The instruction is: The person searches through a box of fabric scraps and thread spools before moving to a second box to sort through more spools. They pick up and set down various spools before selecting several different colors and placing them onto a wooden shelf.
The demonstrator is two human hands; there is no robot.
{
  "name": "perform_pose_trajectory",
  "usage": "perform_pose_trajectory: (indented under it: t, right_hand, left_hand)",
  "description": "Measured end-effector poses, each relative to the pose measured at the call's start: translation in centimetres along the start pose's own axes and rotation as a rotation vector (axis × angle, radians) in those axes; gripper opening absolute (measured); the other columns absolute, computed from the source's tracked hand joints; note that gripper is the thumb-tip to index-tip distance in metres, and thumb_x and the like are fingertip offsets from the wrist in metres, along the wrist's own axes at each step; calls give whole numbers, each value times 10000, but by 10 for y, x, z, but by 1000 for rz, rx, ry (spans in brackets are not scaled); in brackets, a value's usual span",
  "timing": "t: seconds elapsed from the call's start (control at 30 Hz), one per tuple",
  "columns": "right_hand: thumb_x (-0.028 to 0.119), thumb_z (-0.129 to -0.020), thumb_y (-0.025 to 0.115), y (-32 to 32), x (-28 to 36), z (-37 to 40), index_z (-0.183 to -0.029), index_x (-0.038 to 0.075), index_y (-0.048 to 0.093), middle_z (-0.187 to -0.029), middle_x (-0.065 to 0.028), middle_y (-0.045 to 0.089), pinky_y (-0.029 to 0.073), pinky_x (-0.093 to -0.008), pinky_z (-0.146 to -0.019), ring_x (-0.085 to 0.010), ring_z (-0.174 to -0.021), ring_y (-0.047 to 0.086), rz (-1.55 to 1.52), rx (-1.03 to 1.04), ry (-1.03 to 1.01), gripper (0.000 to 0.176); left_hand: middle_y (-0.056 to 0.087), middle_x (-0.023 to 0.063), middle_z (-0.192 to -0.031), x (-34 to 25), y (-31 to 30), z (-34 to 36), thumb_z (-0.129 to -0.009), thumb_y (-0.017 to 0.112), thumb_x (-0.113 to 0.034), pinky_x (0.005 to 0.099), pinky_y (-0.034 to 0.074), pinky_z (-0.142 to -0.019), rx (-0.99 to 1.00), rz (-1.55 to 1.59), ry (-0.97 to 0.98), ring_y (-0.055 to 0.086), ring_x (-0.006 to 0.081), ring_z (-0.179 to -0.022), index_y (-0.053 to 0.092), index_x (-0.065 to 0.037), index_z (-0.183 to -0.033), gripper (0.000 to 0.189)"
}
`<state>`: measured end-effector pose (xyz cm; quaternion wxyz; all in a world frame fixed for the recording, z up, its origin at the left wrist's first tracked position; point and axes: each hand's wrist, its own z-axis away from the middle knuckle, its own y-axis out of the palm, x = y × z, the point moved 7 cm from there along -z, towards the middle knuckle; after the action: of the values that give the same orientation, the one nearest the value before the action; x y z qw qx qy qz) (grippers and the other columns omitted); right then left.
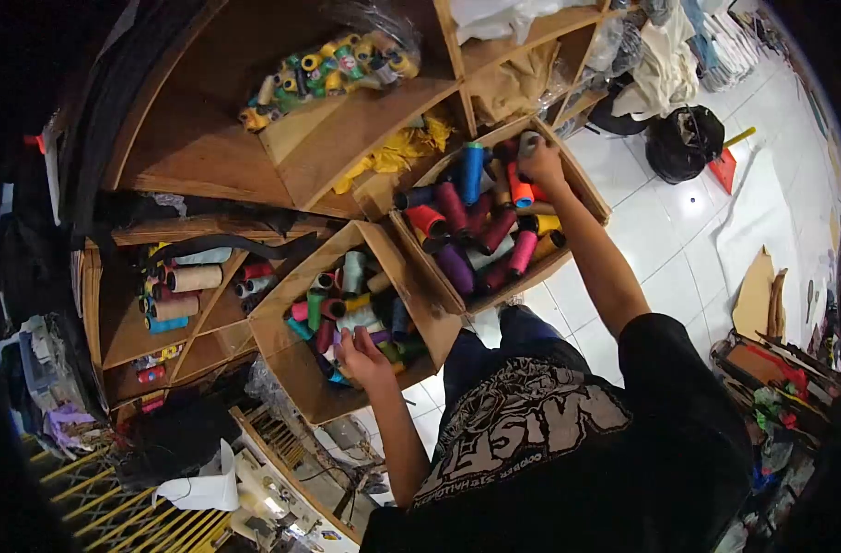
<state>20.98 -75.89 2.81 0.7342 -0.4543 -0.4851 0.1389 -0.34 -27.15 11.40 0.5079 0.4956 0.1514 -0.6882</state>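
Note:
Two cardboard boxes full of thread spools stand side by side in front of me. My right hand (542, 166) is at the far corner of the right box (582, 180), its fingers closed around a grey thread spool (529, 140). Near it are a blue spool (472, 173), an orange-red spool (519, 187) and a pink spool (523, 251). Over the near part of the left box (296, 392), my left hand (367, 361) has its fingers bent but apart, close to white and purple spools. I make out nothing held in it.
Wooden shelving (209, 170) runs behind the boxes, holding a plastic bag of spools (333, 69) and yellow cloth (397, 152). More spools lie in the left compartments. A sewing machine (259, 493) stands lower left. A black bag (683, 143) sits on the white tiled floor (646, 235).

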Motion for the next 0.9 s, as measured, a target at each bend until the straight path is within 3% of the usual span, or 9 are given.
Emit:
perform_pose_trajectory:
  t: [0.23,0.33,0.4,0.47,0.57,0.63,0.73,0.8,0.9]
  right_hand:
    - [430,-653,723,-4,-19,21,-1161,-49,459,-1106,-302,572,465,-412,-870,-387,-1026,583,-296,44,236,746]
    - [517,-686,711,-30,38,96,-1216,-72,472,-1070,-217,596,454,-353,-860,-284,-998,589,-581,284,-66,828]
    - [539,-816,608,-95,106,174,-1217,-71,484,-966,-150,582,474,-297,-717,-187,-806,588,-811,603,63,740]
    - [490,-893,521,-95,80,176,-1278,-36,421,-1105,-146,582,483,-316,-801,-193,-950,598,-769,492,64,659]
    - [491,-841,589,-81,38,153,-1135,-45,559,-933,-184,640,511,-343,-740,-243,-822,651,-855,424,188,612]
    - [479,-836,582,-63,3,136,-1065,-11,614,-932,-211,650,506,-383,-768,-283,-859,654,-448,421,42,541]
    - [473,-814,574,-34,-8,141,-976,34,668,-935,-229,652,496,-423,-799,-320,-917,640,96,549,14,478]
    - [498,-784,565,21,-45,142,-967,65,680,-930,-209,661,500,-441,-794,-353,-942,628,261,654,-18,484]
    - [391,-756,607,15,-13,155,-1053,-40,540,-925,-237,650,506,-449,-784,-386,-907,631,312,544,-9,527]
  left_hand:
    - [519,130,-1119,32,23,15,-848,624,-140,431,434,-906,273,-162,14,540,282,-1037,284,-45,-1353,616]
    - [505,149,-1172,46,80,57,-874,594,-230,428,425,-928,518,-155,-198,508,306,-1100,289,-57,-1364,603]
    - [509,134,-1133,75,95,69,-868,590,-337,436,416,-949,662,-43,-454,517,287,-1062,367,-75,-1316,564]
    - [525,112,-1016,79,123,98,-867,564,-404,439,430,-907,776,67,-654,526,268,-979,462,-81,-1212,483]
    - [536,77,-943,80,100,66,-851,549,-336,389,444,-749,729,79,-631,521,234,-827,484,-69,-1130,391]
    - [542,74,-926,51,89,53,-855,572,-319,342,446,-734,658,175,-564,509,207,-780,488,-53,-1110,377]
    - [538,125,-1057,7,42,0,-863,591,-419,445,469,-862,484,271,-329,539,264,-982,484,-44,-1112,463]
    - [536,93,-1156,-15,-2,-21,-847,623,-381,509,454,-888,120,99,-280,512,269,-1035,530,-93,-1155,432]
    - [493,91,-1216,3,-44,-41,-829,648,-370,531,451,-895,44,74,-550,497,279,-1052,513,-118,-1192,461]
